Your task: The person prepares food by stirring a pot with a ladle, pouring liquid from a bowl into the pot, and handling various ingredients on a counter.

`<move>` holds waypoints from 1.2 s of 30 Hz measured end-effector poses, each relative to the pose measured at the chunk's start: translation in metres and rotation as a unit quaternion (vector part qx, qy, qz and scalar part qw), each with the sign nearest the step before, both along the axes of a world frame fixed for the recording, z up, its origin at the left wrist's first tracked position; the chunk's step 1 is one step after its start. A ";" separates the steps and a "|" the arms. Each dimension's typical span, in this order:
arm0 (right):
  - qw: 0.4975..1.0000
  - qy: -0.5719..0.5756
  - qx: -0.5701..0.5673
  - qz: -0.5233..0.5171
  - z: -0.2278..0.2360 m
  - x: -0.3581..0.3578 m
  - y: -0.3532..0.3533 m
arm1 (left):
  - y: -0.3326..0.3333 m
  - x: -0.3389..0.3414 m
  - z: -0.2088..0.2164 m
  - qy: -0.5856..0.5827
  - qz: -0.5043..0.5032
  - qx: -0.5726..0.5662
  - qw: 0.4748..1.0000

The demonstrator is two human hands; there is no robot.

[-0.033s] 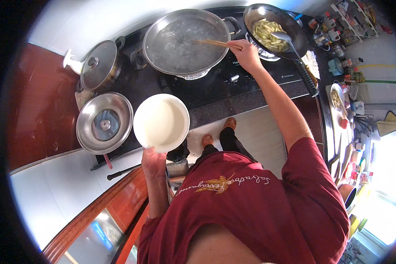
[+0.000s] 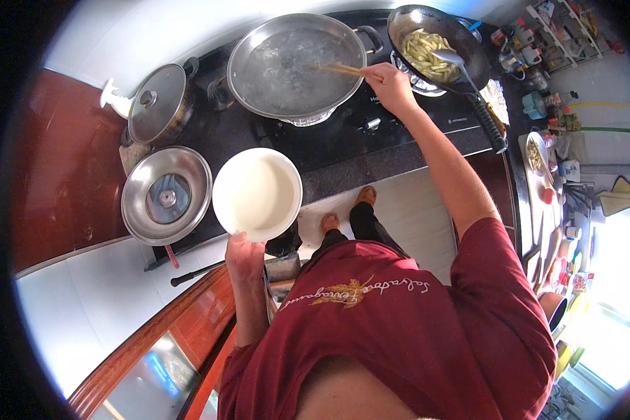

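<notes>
My left hand (image 2: 246, 256) grips the near rim of a round white bowl (image 2: 294, 189), held in front of the stove's edge. The bowl's inside is pale cream, and I cannot tell whether a pale liquid lies in it. In my right hand (image 2: 392, 85) is a pair of wooden chopsticks (image 2: 343, 68), fingers closed around their ends. Their tips reach into a wide steel pot (image 2: 241, 98) of swirling, bubbling, clear-looking liquid on the left burner. My right wrist passes over the stove front, between the pot and a dark wok (image 2: 472, 49).
Cut pale-green vegetable strips (image 2: 427, 59) lie in the wok with a metal spatula (image 2: 462, 66); its black handle juts toward me. Left stand a glass-lidded pot (image 2: 157, 105) and a steel basin (image 2: 136, 189). Bottles and a plate (image 2: 535, 154) crowd the right counter.
</notes>
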State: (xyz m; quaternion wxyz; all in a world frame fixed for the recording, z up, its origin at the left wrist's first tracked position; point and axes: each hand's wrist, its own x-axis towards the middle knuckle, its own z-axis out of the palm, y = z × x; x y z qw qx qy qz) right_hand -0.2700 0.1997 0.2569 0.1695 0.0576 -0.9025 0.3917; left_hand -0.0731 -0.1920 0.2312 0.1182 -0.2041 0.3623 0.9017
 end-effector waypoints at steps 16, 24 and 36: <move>0.870 -0.126 0.472 0.063 0.029 -0.003 -0.028 | -0.001 -0.001 0.004 0.011 0.003 0.077 0.997; 0.872 -0.148 0.464 0.057 0.022 -0.016 -0.048 | -0.006 0.002 0.004 -0.014 0.043 0.055 0.997; 0.834 -0.111 0.502 0.200 0.060 0.022 -0.091 | -0.011 0.010 -0.006 0.057 0.010 0.058 0.997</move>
